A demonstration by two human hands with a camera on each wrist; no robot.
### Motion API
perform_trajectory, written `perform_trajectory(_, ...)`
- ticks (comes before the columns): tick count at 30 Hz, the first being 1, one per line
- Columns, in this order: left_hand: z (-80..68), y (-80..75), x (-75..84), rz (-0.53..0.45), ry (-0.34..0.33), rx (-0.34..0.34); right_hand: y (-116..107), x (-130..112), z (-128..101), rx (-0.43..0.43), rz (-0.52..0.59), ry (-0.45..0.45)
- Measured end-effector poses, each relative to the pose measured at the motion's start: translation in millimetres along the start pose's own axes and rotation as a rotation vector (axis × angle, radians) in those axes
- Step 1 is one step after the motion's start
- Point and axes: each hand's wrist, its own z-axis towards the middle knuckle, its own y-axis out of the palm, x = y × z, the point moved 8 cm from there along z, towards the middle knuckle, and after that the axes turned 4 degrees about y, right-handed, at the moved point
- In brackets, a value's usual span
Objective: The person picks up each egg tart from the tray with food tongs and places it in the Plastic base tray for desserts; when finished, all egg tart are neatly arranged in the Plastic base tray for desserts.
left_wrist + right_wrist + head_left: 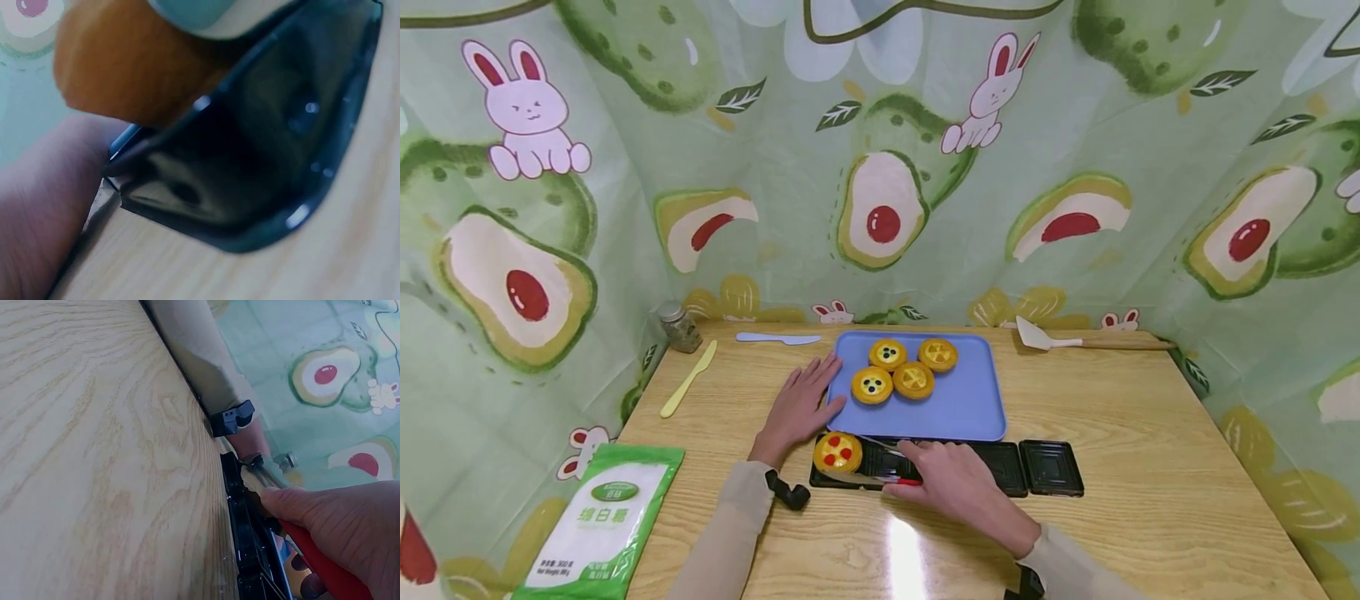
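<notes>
My left hand (801, 400) lies flat on the wooden table (1150, 433), fingers straight, touching the left edge of a blue tray (962, 412). Several yellow tarts (913, 380) sit on that tray. My right hand (947, 477) grips red-handled metal tongs (891, 471), whose tips reach a tart with red dots (838, 452) at the left end of a black plastic tray (1048, 468). In the right wrist view, my fingers (331, 515) wrap the red handle (325, 572) beside the black tray (247, 550). The left wrist view shows the tart's orange underside (131, 75) over the black tray (262, 162).
A green-and-white bag (598, 525) lies at the front left. A yellow plastic knife (688, 379), a blue knife (778, 338) and a small jar (680, 327) are at the back left, a spatula (1075, 340) at the back right. Patterned cloth surrounds the table.
</notes>
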Motion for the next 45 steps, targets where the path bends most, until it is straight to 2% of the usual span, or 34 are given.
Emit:
perform_trajectory(7, 1.5, -1.6, 2.3, -0.012, 0.012, 0.015, -1, 2, 2, -0.02, 0.009, 0.02)
perform_trajectory(13, -0.8, -0.7, 1.8, -0.004, -0.002, -0.003, 1, 5, -1, -0.054, 0.031, 0.044)
perform_trajectory(24, -3.6, -2.6, 2.0, -0.02, 0.003, 0.009, -11, 14, -8, -0.011, 0.055, 0.119)
perform_trajectory(35, 1.5, 0.7, 0.6, -0.015, -0.004, -0.003, -24, 44, -6, -0.069, 0.133, 0.274)
perform_trajectory(45, 0.3, -1.0, 2.2, -0.007, 0.011, 0.004, -36, 78, -6, -0.038, 0.189, 0.38)
